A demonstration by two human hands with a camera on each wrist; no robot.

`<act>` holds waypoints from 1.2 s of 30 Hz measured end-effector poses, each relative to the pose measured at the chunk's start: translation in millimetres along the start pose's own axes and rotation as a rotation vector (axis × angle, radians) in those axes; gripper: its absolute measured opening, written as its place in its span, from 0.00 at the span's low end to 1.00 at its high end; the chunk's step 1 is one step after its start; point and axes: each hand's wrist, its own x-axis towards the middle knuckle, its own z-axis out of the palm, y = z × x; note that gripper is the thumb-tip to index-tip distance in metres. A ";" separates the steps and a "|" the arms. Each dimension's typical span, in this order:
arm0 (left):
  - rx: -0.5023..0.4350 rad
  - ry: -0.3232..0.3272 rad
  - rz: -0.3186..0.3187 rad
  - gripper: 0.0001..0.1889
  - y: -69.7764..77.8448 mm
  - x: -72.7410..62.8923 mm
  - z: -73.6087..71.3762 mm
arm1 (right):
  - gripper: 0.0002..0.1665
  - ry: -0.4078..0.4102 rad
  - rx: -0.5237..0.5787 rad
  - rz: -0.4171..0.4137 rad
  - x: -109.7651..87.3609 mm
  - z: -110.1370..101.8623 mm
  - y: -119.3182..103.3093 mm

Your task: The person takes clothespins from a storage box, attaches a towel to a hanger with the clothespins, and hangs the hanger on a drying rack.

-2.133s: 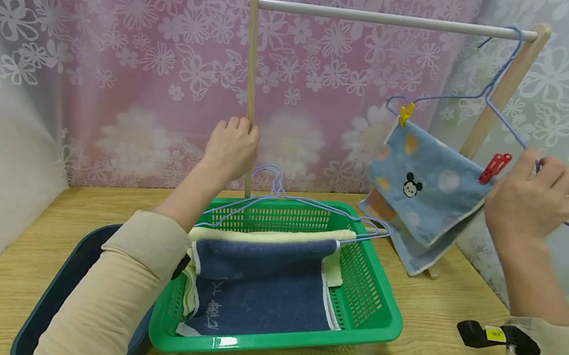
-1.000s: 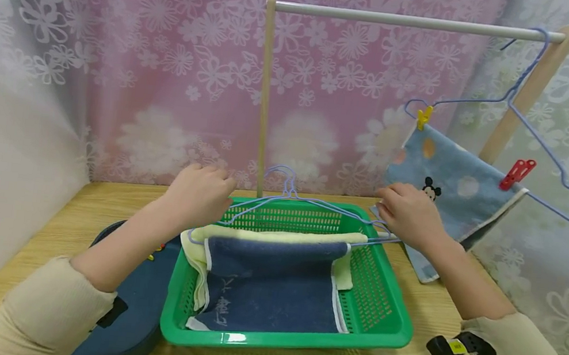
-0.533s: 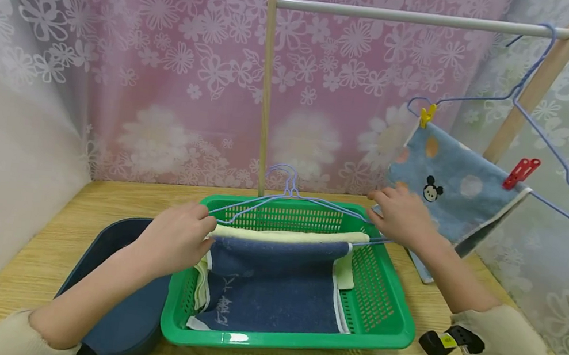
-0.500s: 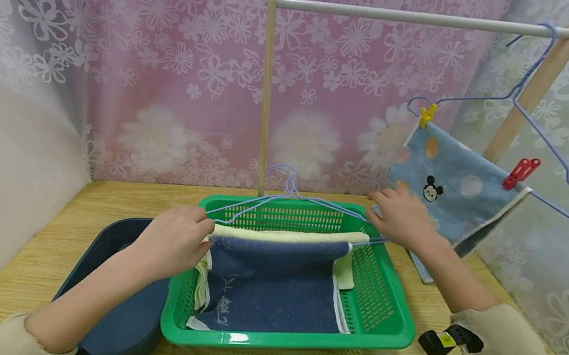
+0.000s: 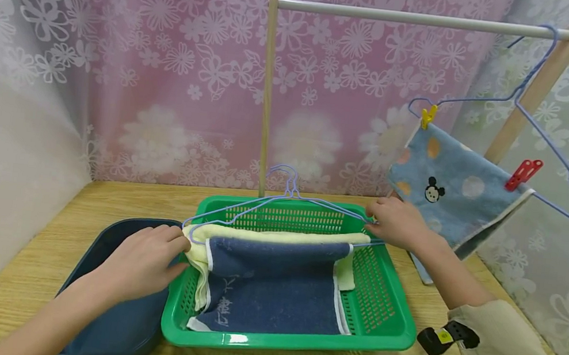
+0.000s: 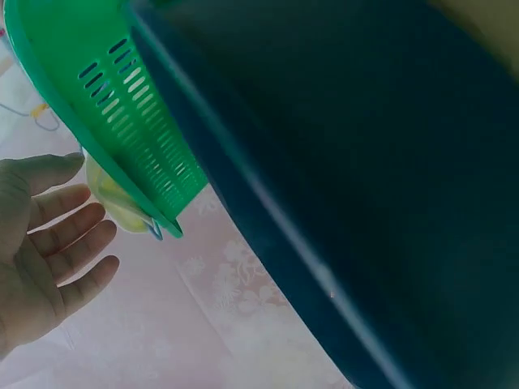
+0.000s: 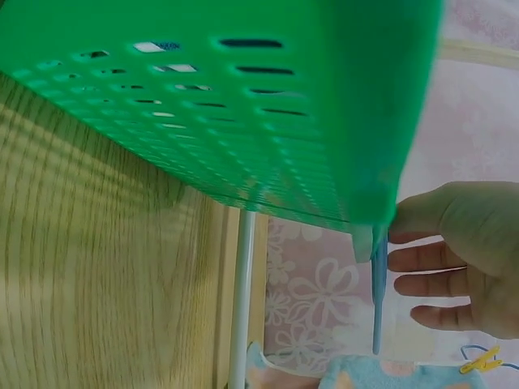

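In the head view, my right hand (image 5: 398, 221) is at the right end of the blue wire clothes hangers (image 5: 290, 194), which lie over the green basket. The right wrist view has the thumb (image 7: 418, 217) against the hanger wire (image 7: 379, 296) in a pinch, the index finger hidden and the other fingers loosely extended. My left hand (image 5: 146, 258) holds nothing and is just left of the hangers' left ends, its fingers spread in the left wrist view. A navy towel (image 5: 273, 286) and a pale yellow towel (image 5: 278, 237) hang on the hangers.
The green basket (image 5: 293, 344) stands on the wooden table beside a dark blue tub (image 5: 131, 323). Behind it rises a rack with a metal rail (image 5: 410, 18). A light blue towel (image 5: 450, 189) hangs there on a tilted hanger with yellow (image 5: 428, 117) and red (image 5: 523, 175) clothespins.
Both hands have come down from the rack and its hanger to the basket. Over the last half second the left hand drew back leftward, uncovering the hanger ends; the right hand dipped slightly.
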 end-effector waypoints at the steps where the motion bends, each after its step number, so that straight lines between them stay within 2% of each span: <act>1: 0.003 -0.001 0.006 0.12 1.0 -1.3 -0.5 | 0.07 -0.020 0.003 0.006 -0.1 -0.4 0.2; 7: 0.007 -0.025 0.022 0.16 4.8 -6.8 -1.3 | 0.05 -0.138 0.026 0.025 -0.7 -2.8 4.2; 14: -0.047 -0.040 0.031 0.16 2.9 -9.1 1.8 | 0.11 -0.175 0.110 -0.059 -7.8 -4.3 12.5; 21: -0.030 -0.020 0.030 0.17 3.5 -11.4 1.9 | 0.21 -0.214 0.188 -0.108 -10.8 -11.1 16.8; 28: -0.027 -0.011 0.040 0.17 2.5 -12.0 4.0 | 0.28 -0.320 0.313 -0.053 -10.9 -10.3 19.2; 36: -0.026 -0.022 0.036 0.16 2.0 -12.7 4.0 | 0.31 -0.432 0.424 -0.024 -11.0 -13.1 19.9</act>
